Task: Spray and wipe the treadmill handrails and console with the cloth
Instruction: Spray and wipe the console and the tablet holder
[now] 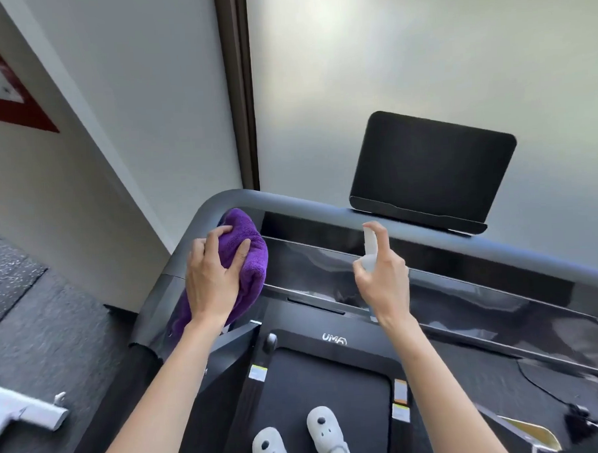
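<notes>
Head view, landmark: I take the console [378, 281], the dark glossy panel running across the treadmill, as my reference.
Handrail: the grey rail [310, 210] curves along the far edge of the console and bends down at its left corner.
Cloth: I see the purple cloth [247, 259] bunched at the left end of the console, lying against the bend of the rail.
Left hand: my left hand [214, 274] lies on top of the cloth, fingers curled over the bundle and thumb spread across its right side, gripping it.
Bottle: a small white spray bottle [370, 249] stands upright over the middle of the console, nozzle up near the rail.
Right hand: my right hand [383, 277] wraps the bottle, fingers closed round its body, one finger on the top.
Screen: a black screen [432, 165] rises behind the rail, right of the console's middle.
Belt: the black belt [325, 389] lies below the console, with two grey slippers [300, 438] standing on it.
Floor: dark speckled floor [55, 333] lies left of the console, with a white object [31, 414] on it; I cannot tell what it is.
</notes>
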Available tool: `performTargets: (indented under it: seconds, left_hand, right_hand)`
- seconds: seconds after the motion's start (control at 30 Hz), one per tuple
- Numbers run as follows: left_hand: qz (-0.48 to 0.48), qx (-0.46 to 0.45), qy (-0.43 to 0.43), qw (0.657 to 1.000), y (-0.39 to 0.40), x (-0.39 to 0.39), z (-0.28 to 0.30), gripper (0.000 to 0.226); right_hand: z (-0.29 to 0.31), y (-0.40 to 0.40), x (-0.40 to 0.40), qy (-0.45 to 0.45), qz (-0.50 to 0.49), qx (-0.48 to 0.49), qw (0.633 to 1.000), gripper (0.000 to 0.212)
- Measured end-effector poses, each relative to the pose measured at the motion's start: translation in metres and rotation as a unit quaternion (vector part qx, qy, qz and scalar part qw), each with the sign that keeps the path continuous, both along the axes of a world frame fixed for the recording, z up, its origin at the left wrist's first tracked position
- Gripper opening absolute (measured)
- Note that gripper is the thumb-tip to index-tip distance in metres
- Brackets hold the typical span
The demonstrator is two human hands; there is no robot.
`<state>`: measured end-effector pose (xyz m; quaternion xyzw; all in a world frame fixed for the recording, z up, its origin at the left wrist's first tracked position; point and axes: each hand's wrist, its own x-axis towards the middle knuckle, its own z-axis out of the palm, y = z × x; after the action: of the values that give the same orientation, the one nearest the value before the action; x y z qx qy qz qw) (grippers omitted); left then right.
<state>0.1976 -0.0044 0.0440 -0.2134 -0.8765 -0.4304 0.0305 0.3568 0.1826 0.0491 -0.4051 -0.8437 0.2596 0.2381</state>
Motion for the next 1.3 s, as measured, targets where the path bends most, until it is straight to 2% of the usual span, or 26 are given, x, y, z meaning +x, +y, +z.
performTargets:
  seconds: [0.13,0.27,0.43,0.83,1.0,1.3]
  left_hand:
    - [-0.001,0.007,-0.007,1.000,0.001,0.007,0.001,0.045]
    - [-0.013,0.002,-0.001,1.000,0.003,0.021,0.001,0.048]
    - [-0.014,-0.002,0.000,1.000,0.018,0.041,0.004,0.042]
    - [-0.012,0.018,-0.002,1.000,0.069,0.101,0.018,0.043]
    - [-0.018,0.021,-0.001,1.000,0.069,0.107,0.011,0.052]
    - [-0.069,0.007,-0.008,0.998,0.088,0.102,0.012,0.051]
  right_hand:
    - [0.001,-0.005,0.020,-0.008,-0.028,0.011,1.000,0.067]
    - [0.002,-0.004,0.048,0.016,-0.048,0.022,0.998,0.070]
    - [0.012,0.013,0.074,0.052,-0.062,0.033,0.996,0.069]
    - [0.025,0.057,0.126,0.111,-0.071,-0.029,0.991,0.052]
    - [0.024,0.061,0.135,0.091,-0.079,-0.017,0.993,0.058]
    - [0.011,0.057,0.172,0.056,-0.129,0.000,0.990,0.067]
